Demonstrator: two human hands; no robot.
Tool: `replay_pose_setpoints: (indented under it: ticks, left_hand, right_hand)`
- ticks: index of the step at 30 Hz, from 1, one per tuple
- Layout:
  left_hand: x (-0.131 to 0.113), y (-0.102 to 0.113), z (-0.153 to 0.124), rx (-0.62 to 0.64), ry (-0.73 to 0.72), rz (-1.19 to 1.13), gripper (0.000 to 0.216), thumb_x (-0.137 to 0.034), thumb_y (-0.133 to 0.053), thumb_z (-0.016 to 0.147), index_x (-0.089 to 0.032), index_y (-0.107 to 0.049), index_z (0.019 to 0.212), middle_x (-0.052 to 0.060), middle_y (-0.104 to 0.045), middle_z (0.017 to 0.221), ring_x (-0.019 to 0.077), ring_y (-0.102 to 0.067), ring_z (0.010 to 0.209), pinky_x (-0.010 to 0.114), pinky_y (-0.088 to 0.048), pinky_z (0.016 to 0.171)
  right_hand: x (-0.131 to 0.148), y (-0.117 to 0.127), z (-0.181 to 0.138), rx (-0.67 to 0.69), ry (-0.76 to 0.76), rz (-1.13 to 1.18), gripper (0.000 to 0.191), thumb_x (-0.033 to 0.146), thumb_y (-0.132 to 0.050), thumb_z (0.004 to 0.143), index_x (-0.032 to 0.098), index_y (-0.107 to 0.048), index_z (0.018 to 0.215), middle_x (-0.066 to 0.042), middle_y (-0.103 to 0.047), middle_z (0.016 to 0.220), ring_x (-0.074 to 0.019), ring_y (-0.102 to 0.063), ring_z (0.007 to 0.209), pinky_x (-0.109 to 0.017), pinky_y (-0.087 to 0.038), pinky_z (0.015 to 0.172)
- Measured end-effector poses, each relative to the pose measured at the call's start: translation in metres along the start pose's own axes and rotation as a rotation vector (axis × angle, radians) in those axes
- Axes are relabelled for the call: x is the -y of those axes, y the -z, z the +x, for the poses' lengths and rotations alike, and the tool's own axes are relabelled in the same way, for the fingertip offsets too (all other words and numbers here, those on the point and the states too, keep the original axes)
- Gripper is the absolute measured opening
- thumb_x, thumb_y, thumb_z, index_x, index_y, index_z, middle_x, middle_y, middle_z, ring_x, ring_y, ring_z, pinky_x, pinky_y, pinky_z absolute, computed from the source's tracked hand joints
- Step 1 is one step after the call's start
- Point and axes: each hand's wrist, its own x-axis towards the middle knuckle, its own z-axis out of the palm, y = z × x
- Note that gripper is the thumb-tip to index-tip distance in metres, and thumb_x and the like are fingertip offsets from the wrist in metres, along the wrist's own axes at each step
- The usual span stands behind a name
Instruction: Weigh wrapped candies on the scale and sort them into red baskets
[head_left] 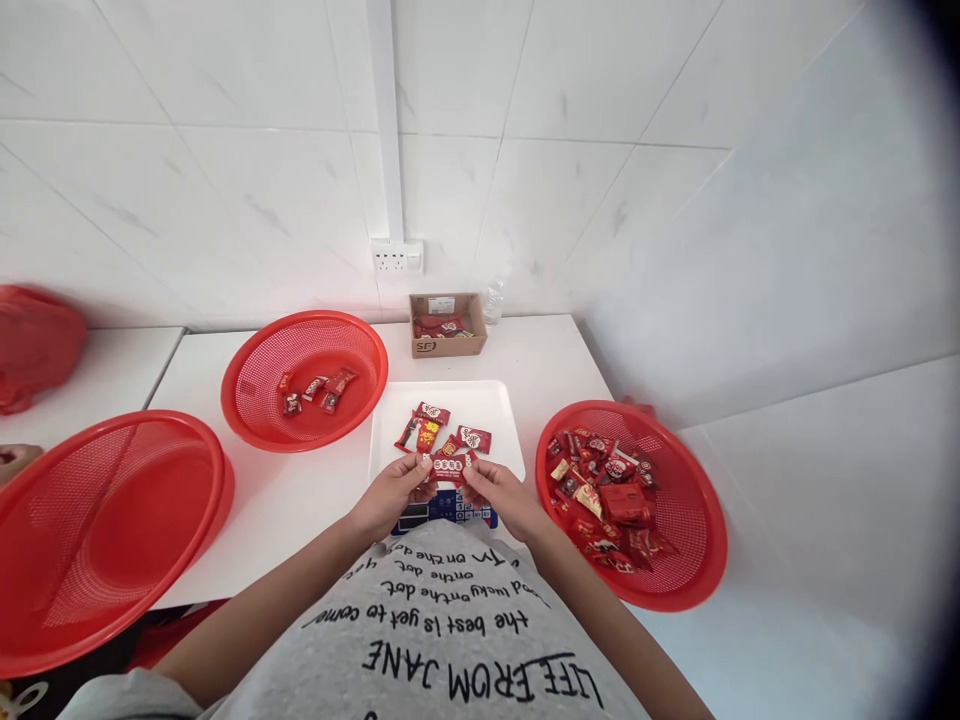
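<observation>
Between my two hands I hold a red candy packet (448,467) with white characters, stretched flat over the near edge of a white scale tray (499,400). My left hand (399,492) pinches its left end, and my right hand (496,490) pinches the right end. Several more red wrapped candies (429,433) lie on the tray just beyond the packet. The scale's blue keypad (465,510) shows partly below my fingers.
Right of the tray stands a red basket (705,545) with many red packets. Another red basket (247,415) with several candies is at back left, and a larger one (150,530) stands nearer. A cardboard box (450,346) sits by the wall. Another person's hand (19,460) shows at far left.
</observation>
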Motion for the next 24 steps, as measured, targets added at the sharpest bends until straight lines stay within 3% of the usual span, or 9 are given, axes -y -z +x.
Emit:
replay_pose_setpoints:
  ticks: [3, 9, 24]
  left_hand:
    - [-0.0011, -0.0011, 0.0005, -0.003, 0.024, 0.02, 0.032, -0.048, -0.057, 0.075, -0.017, -0.052, 0.074, -0.002, -0.056, 0.067, 0.0092, -0.051, 0.062, 0.023, -0.041, 0.064]
    - [0.001, -0.0035, 0.0001, 0.039, 0.079, 0.034, 0.039, -0.054, -0.054, 0.075, -0.016, -0.051, 0.071, -0.001, -0.054, 0.065, 0.01, -0.05, 0.06, 0.024, -0.04, 0.062]
    - [0.0006, -0.0031, -0.0009, 0.016, -0.037, 0.243, 0.038, -0.053, -0.054, 0.074, -0.017, -0.051, 0.066, -0.001, -0.051, 0.063, 0.0116, -0.047, 0.061, 0.024, -0.039, 0.064]
  right_hand:
    - [0.0006, 0.0006, -0.002, 0.048, -0.014, -0.029, 0.035, 0.053, -0.057, 0.072, 0.019, -0.05, 0.073, 0.001, -0.057, 0.068, -0.01, -0.05, 0.058, -0.025, -0.039, 0.057]
    - [0.0016, 0.0012, -0.001, 0.002, -0.022, -0.029, 0.034, 0.053, -0.057, 0.072, 0.019, -0.049, 0.071, 0.002, -0.056, 0.065, -0.0103, -0.049, 0.057, -0.025, -0.039, 0.058]
    - [0.0048, -0.0023, -0.0028, -0.001, -0.052, -0.042, 0.036, 0.053, -0.059, 0.069, 0.019, -0.048, 0.068, 0.003, -0.055, 0.063, -0.0102, -0.048, 0.056, -0.025, -0.037, 0.058]
